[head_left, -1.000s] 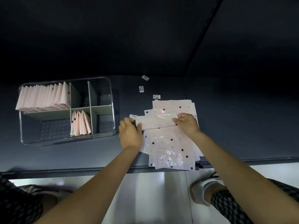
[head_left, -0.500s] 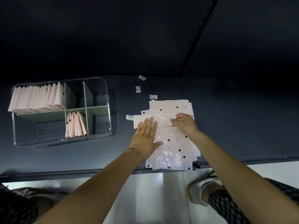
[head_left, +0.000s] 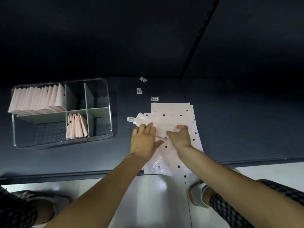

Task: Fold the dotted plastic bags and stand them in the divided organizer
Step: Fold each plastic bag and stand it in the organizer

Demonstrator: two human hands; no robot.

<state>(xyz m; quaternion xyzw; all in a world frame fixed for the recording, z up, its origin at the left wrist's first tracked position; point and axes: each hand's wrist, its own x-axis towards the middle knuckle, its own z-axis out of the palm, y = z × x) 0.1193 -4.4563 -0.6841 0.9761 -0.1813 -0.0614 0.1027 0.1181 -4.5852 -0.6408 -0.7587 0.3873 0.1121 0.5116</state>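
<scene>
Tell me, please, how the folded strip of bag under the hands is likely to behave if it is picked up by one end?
The folded strip is thin, glossy film, so it would probably droop and feel very light. Its free end curls up past the left hand, so the folds may spring open. On the slick bag stack it could slide easily; the right hand also rests on it.

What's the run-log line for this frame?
step: folding bag | left hand: flat on folded strip | right hand: pinching strip | organizer: two compartments hold folded bags

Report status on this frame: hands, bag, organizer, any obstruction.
Left hand flat, pressing the folded strip. Right hand pinching it, atop the flat bag pile. Organizer part filled. Loose labels nearby, nothing blocking.
</scene>
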